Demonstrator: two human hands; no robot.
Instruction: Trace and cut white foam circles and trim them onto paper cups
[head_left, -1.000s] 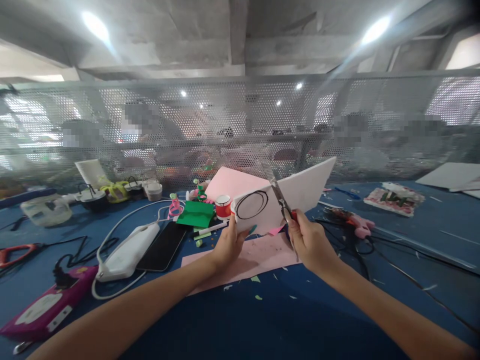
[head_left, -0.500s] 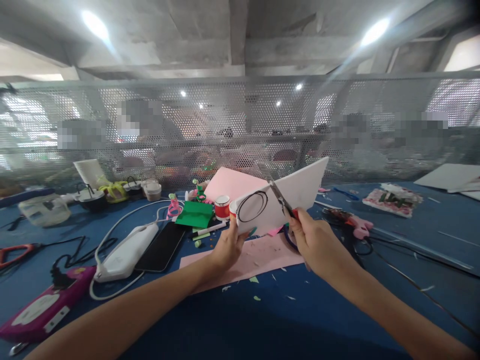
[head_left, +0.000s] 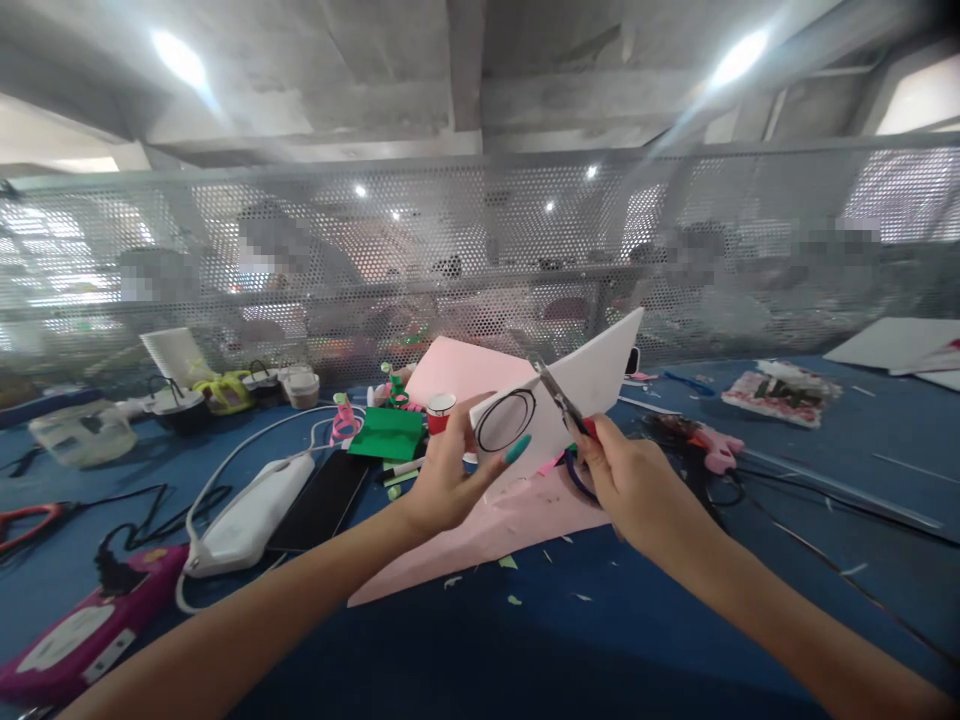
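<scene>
Hands (head_left: 450, 475) (head_left: 637, 480) | left: white board (head_left: 604, 358) edge | right: scissors (head_left: 561, 398) | near tabletop (head_left: 480, 655): free

Left hand (head_left: 450, 470): pinching a white board (head_left: 604, 365) mid-frame, teal-nailed thumb right by a scribbly black circle (head_left: 507, 420)
Right hand (head_left: 626, 475): on the scissors (head_left: 562, 398), blades crossing the board's top edge
Underneath: pink sheet (head_left: 487, 540) on a blue table (head_left: 480, 660), messy little scraps (head_left: 508, 562)
Left side: green paper (head_left: 386, 433), black phone (head_left: 319, 510), purple power strip (head_left: 90, 630) way down the lower left
Backdrop: perforated screen (head_left: 480, 230), basically full width, kinda hazy
</scene>
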